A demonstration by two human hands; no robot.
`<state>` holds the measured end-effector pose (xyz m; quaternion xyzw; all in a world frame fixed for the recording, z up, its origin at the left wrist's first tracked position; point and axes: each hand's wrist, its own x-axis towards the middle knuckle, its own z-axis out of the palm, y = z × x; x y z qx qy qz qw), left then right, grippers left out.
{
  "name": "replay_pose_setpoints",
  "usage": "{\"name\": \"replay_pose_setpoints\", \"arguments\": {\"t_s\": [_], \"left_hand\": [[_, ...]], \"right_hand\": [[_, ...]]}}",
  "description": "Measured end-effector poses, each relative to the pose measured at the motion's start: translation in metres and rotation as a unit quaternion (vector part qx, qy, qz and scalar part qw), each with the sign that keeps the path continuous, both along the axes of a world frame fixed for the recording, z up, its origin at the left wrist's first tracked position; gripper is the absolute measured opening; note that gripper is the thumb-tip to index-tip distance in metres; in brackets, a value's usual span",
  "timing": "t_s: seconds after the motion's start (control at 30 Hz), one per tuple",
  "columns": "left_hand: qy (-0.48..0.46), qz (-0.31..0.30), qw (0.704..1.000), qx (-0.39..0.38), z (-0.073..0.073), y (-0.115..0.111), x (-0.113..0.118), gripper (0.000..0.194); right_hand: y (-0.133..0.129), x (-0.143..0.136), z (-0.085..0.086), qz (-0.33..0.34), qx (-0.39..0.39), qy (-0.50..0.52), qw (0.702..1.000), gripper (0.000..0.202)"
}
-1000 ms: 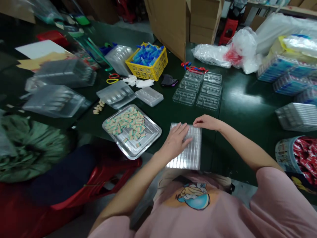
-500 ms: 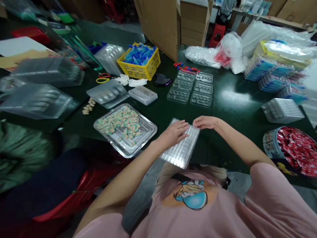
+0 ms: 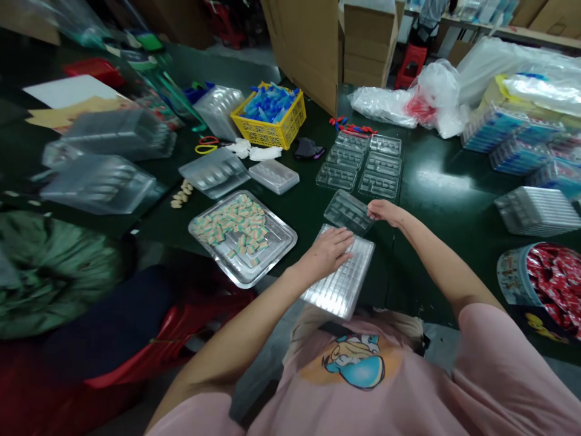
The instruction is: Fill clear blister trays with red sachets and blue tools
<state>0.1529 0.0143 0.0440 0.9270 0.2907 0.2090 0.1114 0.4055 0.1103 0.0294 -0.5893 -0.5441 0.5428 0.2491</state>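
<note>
At twelve o'clock from the clear blister-tray stack [image 3: 336, 292], my right hand [image 3: 384, 212] pinched a single blister tray [image 3: 347, 211]; my left hand [image 3: 327, 252] lay spread on the stack.

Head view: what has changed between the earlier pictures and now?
The right hand has drawn one clear tray away from the stack, forward toward the laid-out trays. The left hand stays on the stack; the metal tray and yellow basket stayed put.
</note>
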Motion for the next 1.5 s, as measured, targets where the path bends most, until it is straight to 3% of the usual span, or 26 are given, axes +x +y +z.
{"name": "replay_pose_setpoints", "arguments": {"t_s": [0.23, 0.33, 0.4, 0.47, 0.57, 0.6, 0.67, 0.83, 0.97, 1.03, 1.13, 1.2, 1.27, 1.5], "left_hand": [[-0.003, 0.026, 1.000, 0.009, 0.000, -0.018, -0.004, 0.035], [-0.004, 0.027, 1.000, -0.001, 0.001, -0.020, -0.005, 0.035], [-0.009, 0.027, 1.000, -0.011, 0.002, -0.020, -0.005, 0.035], [-0.014, 0.025, 0.999, -0.015, 0.001, -0.020, -0.005, 0.035], [-0.012, 0.026, 0.999, -0.018, 0.001, -0.020, -0.005, 0.035], [-0.010, 0.027, 0.999, -0.021, 0.001, -0.020, -0.005, 0.036], [-0.007, 0.029, 0.999, -0.028, 0.001, -0.020, -0.005, 0.036], [-0.008, 0.025, 0.999, -0.023, 0.000, -0.019, -0.006, 0.035], [-0.010, 0.009, 1.000, -0.012, 0.000, -0.014, -0.008, 0.036], [-0.014, 0.006, 1.000, -0.013, 0.001, -0.010, -0.008, 0.036], [-0.019, 0.007, 1.000, -0.019, 0.003, -0.004, -0.008, 0.035], [-0.021, 0.008, 1.000, -0.017, 0.003, -0.002, -0.007, 0.034], [-0.020, 0.009, 1.000, -0.011, 0.002, 0.000, -0.007, 0.034], [0.004, 0.012, 1.000, 0.017, -0.001, -0.001, -0.006, 0.035]], "right_hand": [[0.056, -0.057, -0.031, 0.017, 0.055, -0.098, 0.994, 0.013], [0.067, -0.076, -0.036, 0.017, 0.095, -0.146, 0.985, 0.015], [0.065, -0.081, -0.036, 0.025, 0.161, -0.175, 0.971, 0.021], [0.057, -0.082, -0.036, 0.117, 0.272, -0.202, 0.933, 0.035], [0.042, -0.080, -0.040, 0.343, 0.400, -0.234, 0.817, 0.051], [0.038, -0.079, -0.042, 0.388, 0.411, -0.246, 0.787, 0.052], [0.036, -0.079, -0.047, 0.410, 0.413, -0.279, 0.764, 0.049], [0.049, -0.085, -0.049, 0.316, 0.388, -0.344, 0.795, 0.041], [0.050, -0.082, -0.030, 0.262, 0.365, -0.294, 0.843, 0.040], [0.040, -0.072, -0.016, 0.237, 0.311, -0.223, 0.893, 0.031], [0.015, -0.046, 0.006, 0.238, 0.126, -0.063, 0.961, 0.027], [-0.004, -0.028, 0.017, 0.263, -0.016, 0.026, 0.964, 0.032], [-0.021, -0.016, 0.024, 0.277, -0.107, 0.079, 0.952, 0.035], [-0.032, -0.015, 0.020, 0.235, -0.188, 0.148, 0.942, 0.032]]}}
